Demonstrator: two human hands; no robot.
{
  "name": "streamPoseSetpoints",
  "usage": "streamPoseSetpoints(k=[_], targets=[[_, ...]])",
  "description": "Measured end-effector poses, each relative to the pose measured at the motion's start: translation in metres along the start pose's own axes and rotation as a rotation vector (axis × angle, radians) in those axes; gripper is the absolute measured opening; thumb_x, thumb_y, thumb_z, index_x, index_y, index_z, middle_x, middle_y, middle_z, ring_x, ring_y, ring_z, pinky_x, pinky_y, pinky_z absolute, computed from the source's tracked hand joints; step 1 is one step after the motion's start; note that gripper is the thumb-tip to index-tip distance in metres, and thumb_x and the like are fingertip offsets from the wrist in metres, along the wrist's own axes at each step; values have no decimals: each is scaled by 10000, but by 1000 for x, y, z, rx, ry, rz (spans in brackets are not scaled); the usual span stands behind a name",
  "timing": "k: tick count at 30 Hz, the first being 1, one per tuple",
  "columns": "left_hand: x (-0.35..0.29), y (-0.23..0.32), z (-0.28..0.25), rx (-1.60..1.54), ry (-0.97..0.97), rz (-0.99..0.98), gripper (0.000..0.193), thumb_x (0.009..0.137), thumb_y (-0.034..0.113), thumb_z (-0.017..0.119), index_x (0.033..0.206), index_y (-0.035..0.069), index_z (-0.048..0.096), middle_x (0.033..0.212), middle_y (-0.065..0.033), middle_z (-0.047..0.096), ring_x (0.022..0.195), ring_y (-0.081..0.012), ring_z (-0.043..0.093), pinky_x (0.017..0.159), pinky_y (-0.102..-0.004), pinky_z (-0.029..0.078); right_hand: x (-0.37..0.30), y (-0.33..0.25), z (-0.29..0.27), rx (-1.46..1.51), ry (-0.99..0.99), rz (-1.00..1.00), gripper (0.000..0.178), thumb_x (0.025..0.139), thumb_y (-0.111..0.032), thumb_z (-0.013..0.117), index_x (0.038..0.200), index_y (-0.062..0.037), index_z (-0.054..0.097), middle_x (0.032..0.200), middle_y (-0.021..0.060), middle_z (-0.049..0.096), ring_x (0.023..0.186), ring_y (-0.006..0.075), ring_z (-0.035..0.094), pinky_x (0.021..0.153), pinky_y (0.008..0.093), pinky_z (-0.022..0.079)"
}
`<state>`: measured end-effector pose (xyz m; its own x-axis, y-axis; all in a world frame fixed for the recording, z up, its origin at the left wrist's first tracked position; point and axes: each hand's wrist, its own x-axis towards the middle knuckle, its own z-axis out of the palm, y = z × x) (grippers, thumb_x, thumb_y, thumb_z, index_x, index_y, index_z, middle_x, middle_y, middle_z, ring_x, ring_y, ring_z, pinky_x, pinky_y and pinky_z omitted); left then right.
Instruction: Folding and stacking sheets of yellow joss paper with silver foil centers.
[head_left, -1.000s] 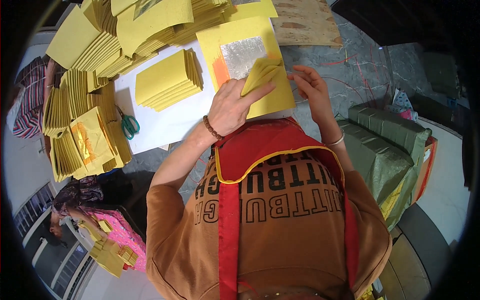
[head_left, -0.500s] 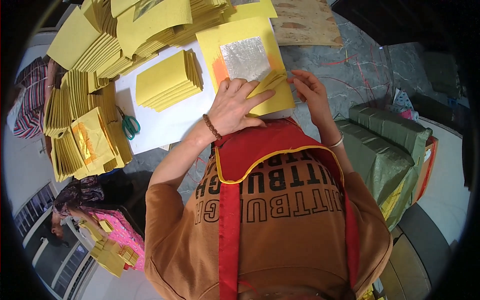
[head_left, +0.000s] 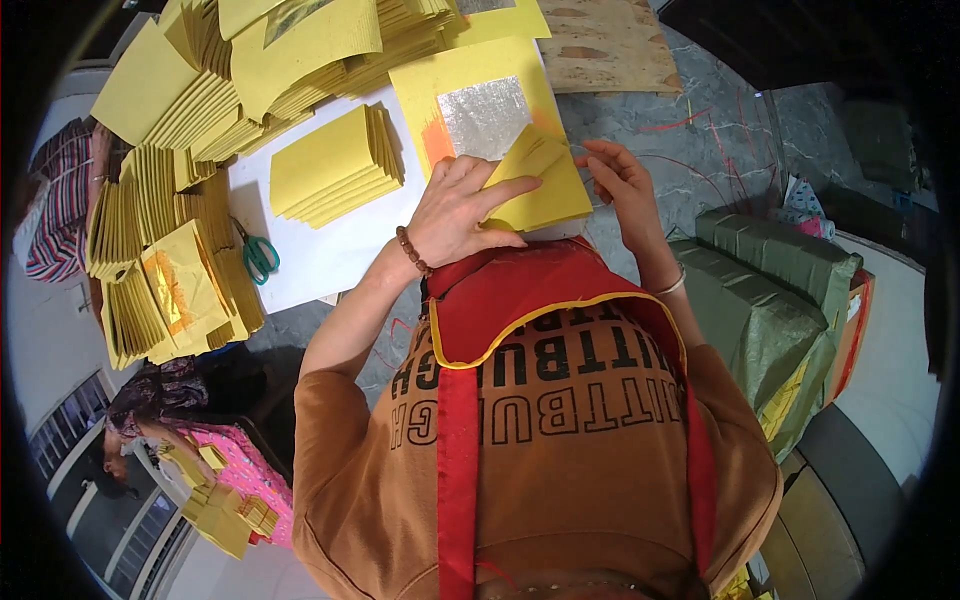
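A yellow paper sheet (head_left: pixel 415 88) with a silver foil square (head_left: pixel 480 115) and orange smears lies at the table's near right edge. Its near right part is covered by a folded yellow paper flap (head_left: pixel 545 190), which overlaps a corner of the foil. My left hand (head_left: pixel 455 210), with a brown bead bracelet, rests across the flap's left side; index finger and thumb are spread, the other fingers bent on the sheet. Just off the paper's right edge, my right hand (head_left: pixel 622 185) has loosely bent fingers, apart, with nothing visible in them.
A folded yellow paper stack (head_left: pixel 330 165) sits on the white tabletop (head_left: pixel 300 255), with green-handled scissors (head_left: pixel 260 258) nearby. More yellow bundles (head_left: pixel 165 215) line the left and back. Green wrapped bales (head_left: pixel 760 290) stand at right. At left, other people are near a pink-covered table (head_left: pixel 240 465).
The yellow flap has risen farther over the foil square and shows a larger face. My left hand has shifted slightly left; my right hand is almost unchanged.
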<state>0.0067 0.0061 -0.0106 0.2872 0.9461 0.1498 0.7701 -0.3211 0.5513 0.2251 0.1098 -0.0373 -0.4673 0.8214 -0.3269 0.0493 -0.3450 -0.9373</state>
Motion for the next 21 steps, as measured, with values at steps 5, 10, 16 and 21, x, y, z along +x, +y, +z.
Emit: streamPoseSetpoints(k=[5,10,16,21], targets=[[-1,-5,0,-63,20,0,647,650,469,697,1214,193,538,844,-37,487,826,-217,415,749,-315,306,-1,-3,1,8,2,19,249,879,-149,556,1116,-68,557,934,-5,623,687,31,448,610,177,367],[0,-6,-3,-111,42,8,608,683,437,687,1212,178,537,828,-47,490,823,-222,427,762,-327,320,1,0,1,24,9,26,248,880,-149,557,1115,-72,557,944,-6,620,690,29,446,611,175,366],[-2,-9,-4,-182,79,-47,422,784,220,630,1193,151,552,771,-66,481,775,-232,447,739,-335,352,1,0,2,15,28,13,248,879,-148,559,1115,-72,560,939,-7,620,674,25,436,601,174,365],[-2,-9,-3,-211,138,-64,377,802,141,581,1179,130,565,700,-75,457,722,-241,456,706,-340,376,0,1,1,1,-2,28,250,876,-151,563,1111,-67,565,940,-9,620,667,27,430,604,173,366]])
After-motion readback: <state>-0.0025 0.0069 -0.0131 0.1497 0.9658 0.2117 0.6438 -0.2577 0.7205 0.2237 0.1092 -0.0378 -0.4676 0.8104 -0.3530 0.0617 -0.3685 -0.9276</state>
